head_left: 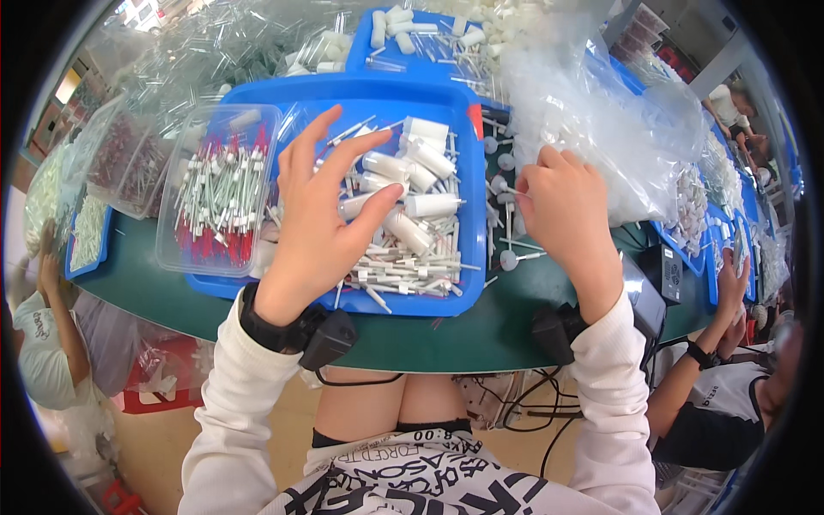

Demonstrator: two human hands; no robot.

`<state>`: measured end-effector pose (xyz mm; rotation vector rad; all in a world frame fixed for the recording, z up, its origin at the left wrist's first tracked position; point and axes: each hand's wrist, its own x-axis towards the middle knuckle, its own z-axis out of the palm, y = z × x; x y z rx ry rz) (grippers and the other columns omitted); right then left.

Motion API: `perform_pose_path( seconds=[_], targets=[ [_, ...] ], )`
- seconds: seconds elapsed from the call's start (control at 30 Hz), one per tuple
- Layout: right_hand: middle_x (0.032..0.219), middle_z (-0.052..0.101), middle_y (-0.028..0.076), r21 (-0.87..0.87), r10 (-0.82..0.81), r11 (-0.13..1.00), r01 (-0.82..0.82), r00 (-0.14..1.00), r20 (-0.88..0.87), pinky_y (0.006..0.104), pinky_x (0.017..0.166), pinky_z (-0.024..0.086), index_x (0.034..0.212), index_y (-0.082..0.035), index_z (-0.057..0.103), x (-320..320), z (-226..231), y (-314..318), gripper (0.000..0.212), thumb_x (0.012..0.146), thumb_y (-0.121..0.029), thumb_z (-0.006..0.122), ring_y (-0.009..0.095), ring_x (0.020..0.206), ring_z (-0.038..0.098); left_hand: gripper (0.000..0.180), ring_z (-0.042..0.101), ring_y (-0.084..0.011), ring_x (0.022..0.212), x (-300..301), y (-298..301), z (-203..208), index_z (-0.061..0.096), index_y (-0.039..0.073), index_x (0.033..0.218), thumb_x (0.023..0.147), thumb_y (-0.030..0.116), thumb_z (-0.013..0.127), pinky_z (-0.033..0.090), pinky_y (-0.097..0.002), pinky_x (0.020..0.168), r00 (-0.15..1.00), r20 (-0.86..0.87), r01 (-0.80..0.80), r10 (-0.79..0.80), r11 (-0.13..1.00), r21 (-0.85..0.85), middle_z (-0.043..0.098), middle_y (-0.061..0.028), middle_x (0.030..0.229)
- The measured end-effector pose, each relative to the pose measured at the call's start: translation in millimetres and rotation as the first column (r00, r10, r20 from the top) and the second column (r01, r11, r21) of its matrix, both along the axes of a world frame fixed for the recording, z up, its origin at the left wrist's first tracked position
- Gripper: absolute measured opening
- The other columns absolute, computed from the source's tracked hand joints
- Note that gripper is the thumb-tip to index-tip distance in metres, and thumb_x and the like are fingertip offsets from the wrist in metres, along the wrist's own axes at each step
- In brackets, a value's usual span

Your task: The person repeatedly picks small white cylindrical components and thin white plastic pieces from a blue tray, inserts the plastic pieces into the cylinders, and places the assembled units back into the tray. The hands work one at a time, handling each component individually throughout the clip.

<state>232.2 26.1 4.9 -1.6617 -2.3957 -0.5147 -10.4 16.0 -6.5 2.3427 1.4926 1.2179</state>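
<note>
A short white plastic tube [365, 206], partly hidden under the left hand [322, 215], lies roughly crosswise in the shallow blue plastic tray [429, 305] among loose white tubes and thin sticks; thumb and spread fingers pinch it. The right hand [562, 202], curled beside a crumpled clear plastic bag [601, 112], grips something too small to identify. A clear lidded box of red-tipped sticks [219, 189] sits left.
</note>
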Motion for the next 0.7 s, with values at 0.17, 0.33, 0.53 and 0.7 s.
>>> perform_pose_path(
  seconds=[0.17,0.33,0.53,0.7],
  targets=[
    [0.072,0.052,0.009,0.164,-0.117,0.974,0.156,0.968,-0.222,0.0367,0.063,0.042,0.074,-0.005,0.058,-19,36,-26,0.007,0.068,-0.007,0.059,0.026,0.073,0.054,0.04,0.041,-0.0285,0.109,-1,0,7,0.056,0.006,0.111,0.073,0.014,0.065,0.031,-0.0362,0.092,0.96,0.217,0.173,-0.176,0.984,0.033,0.048,-0.0126,0.118],
    [0.065,0.046,0.006,-0.004,0.322,0.915,-0.404,0.735,-0.597,0.0299,0.053,0.037,0.074,-0.006,0.06,-57,58,-15,0.007,0.071,-0.011,0.064,0.02,0.058,0.047,0.03,0.051,-0.016,0.094,1,-6,7,0.055,-0.001,0.109,0.079,0.003,0.058,0.04,-0.0275,0.082,0.644,0.697,0.538,-0.316,0.835,-0.119,0.053,-0.0101,0.111],
    [0.071,0.061,0.01,-0.322,0.123,0.82,-0.473,0.695,-0.708,0.0331,0.058,0.045,0.083,-0.004,0.064,-61,70,77,0.028,0.074,-0.03,0.064,0.022,0.066,0.06,0.027,0.053,-0.0088,0.082,-9,4,5,0.052,-0.004,0.11,0.083,-0.001,0.054,0.042,-0.0208,0.072,0.541,0.83,0.434,-0.136,0.891,-0.137,0.058,-0.007,0.094],
    [0.092,0.059,0.013,-0.203,0.138,0.946,-0.252,0.882,-0.45,0.0336,0.076,0.044,0.108,-0.007,0.055,-68,44,216,0.04,0.074,-0.025,0.062,0.026,0.087,0.056,0.024,0.052,-0.0081,0.083,-3,7,7,0.052,-0.003,0.107,0.083,-0.002,0.054,0.041,-0.02,0.073,0.504,0.86,0.328,-0.073,0.938,-0.112,0.058,-0.0061,0.095]
  ],
)
